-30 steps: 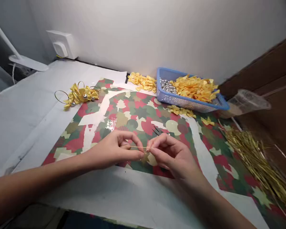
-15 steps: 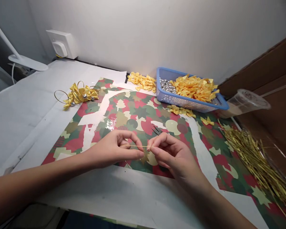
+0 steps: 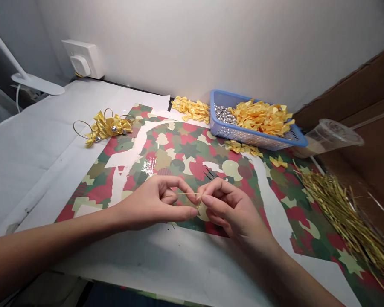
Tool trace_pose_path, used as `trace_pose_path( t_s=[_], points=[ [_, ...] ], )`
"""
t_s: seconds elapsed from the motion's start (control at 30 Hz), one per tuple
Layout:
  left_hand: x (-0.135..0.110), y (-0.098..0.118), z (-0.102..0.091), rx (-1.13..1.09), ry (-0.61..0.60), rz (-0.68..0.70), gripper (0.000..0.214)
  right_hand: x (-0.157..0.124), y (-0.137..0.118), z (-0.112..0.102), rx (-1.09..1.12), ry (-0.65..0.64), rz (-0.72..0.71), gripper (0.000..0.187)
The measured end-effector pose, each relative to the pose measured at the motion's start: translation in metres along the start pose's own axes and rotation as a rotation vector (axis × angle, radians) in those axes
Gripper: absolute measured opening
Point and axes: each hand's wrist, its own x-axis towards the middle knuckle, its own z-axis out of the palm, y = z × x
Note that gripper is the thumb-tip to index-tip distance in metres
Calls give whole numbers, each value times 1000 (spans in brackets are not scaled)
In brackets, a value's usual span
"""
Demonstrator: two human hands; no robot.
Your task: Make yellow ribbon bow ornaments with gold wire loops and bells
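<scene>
A thin gold twist tie (image 3: 183,194) stretches between my two hands above the patterned sheet. My right hand (image 3: 233,207) pinches its end between thumb and forefinger. At the other end, the curled fingers of my left hand (image 3: 156,198) hold the tie, while the left thumb and forefinger are parted, their tips close to the right fingertips. Dark pointed tool tips (image 3: 210,174) stick out behind my right hand; the rest of that tool is hidden. To the left lies a cluster of gold bows (image 3: 107,127) with silver bells and looped ties.
A blue basket (image 3: 233,132) holds yellow bows and silver bells. Loose yellow bows (image 3: 191,109) lie beside it. A bundle of gold twist ties (image 3: 342,217) and a tilted plastic cup (image 3: 331,138) are at right. A white lamp base (image 3: 38,84) stands at far left.
My left thumb and forefinger have opened apart and shifted slightly right, towards the right fingertips. The tie now bows a little instead of running straight.
</scene>
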Motion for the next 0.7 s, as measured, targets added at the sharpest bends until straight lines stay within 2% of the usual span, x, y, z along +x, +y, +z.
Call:
trace_pose_path(
  t_s=[0.2,0.33,0.47,0.7],
  points=[
    [-2,2,2,82,74,79,16,-1,-1,4,63,71,58,24],
    [1,0,2,-13,72,55,22,-3,-3,6,-7,112,33,26],
    [2,1,2,-24,126,94,23,-4,-3,7,-69,153,6,27],
    [2,0,-3,105,134,91,27,-3,-1,3,-49,65,58,26]
  ],
)
